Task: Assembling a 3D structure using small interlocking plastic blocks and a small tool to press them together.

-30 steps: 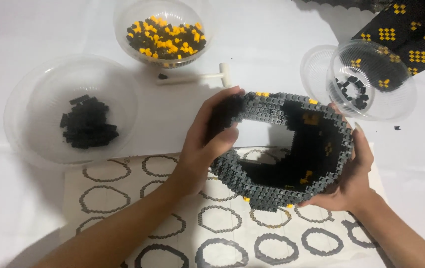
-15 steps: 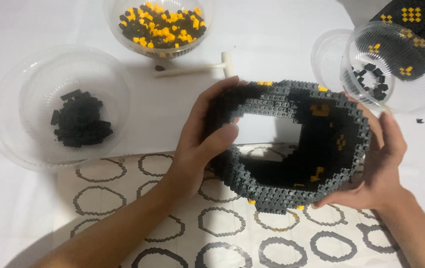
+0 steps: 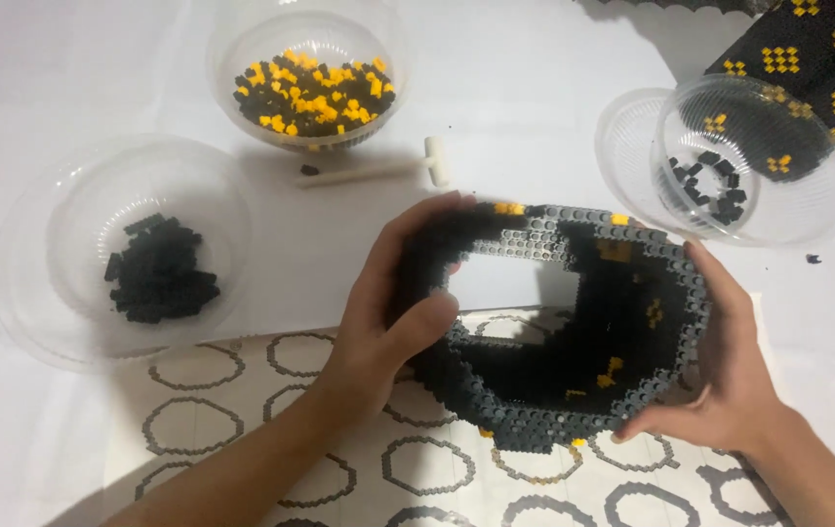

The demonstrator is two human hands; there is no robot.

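A hollow ring-shaped model (image 3: 554, 390) built of small dark grey and black bricks, with a few yellow ones, is held just above the table. My left hand (image 3: 388, 312) grips its left wall, thumb inside the opening and fingers over the top rim. Cupping its right wall from outside is my right hand (image 3: 730, 371), thumb along the lower edge. Under the model lies a white sheet printed with grey ring outlines (image 3: 417, 468).
A clear bowl of black bricks (image 3: 57, 293) stands at the left. Another clear bowl, with black and yellow bricks (image 3: 310, 93), is at the back. A third bowl with a few black bricks (image 3: 778, 205) sits at the right, beside black patterned panels (image 3: 827, 68). A white tool (image 3: 378, 171) lies between them.
The model and both hands stay in nearly the same grip; the view has shifted a little, and the right hand's fingers have slid slightly along the right wall.
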